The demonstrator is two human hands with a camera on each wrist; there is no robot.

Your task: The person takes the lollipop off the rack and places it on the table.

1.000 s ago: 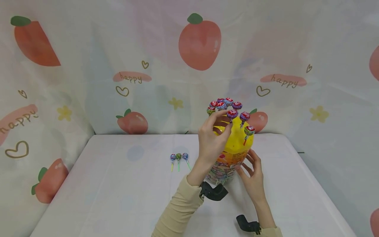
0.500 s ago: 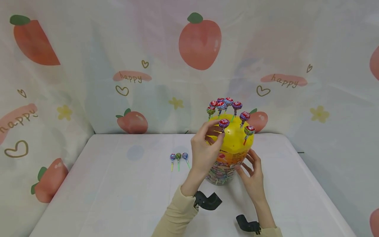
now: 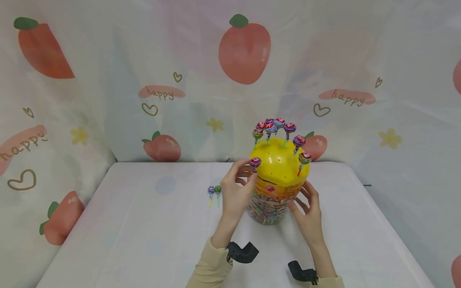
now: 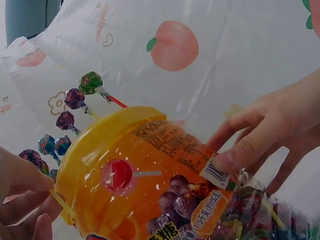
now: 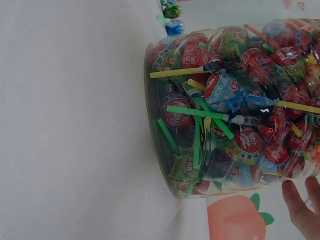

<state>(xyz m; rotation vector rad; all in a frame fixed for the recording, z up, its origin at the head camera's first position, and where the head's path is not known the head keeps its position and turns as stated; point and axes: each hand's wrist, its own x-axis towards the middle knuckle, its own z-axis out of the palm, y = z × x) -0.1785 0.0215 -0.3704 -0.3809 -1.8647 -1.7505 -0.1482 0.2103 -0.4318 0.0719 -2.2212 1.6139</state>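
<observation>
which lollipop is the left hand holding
The purple lollipop at the left edge of the yellow lid in the head view; it alone is pinched in the left hand.

“happy” stands three times on the backdrop (image 3: 201, 52) in the head view. The jar's (image 3: 268, 210) label (image 4: 142, 192) shows “糖” and “千克”, its small print blurred. One lollipop wrapper (image 5: 248, 145) inside reads “苹果味”.

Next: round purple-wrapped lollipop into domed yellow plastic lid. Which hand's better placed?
Probably left: the left hand pinches the purple lollipop beside the yellow lid; the right hand holds the clear plastic jar.
</observation>
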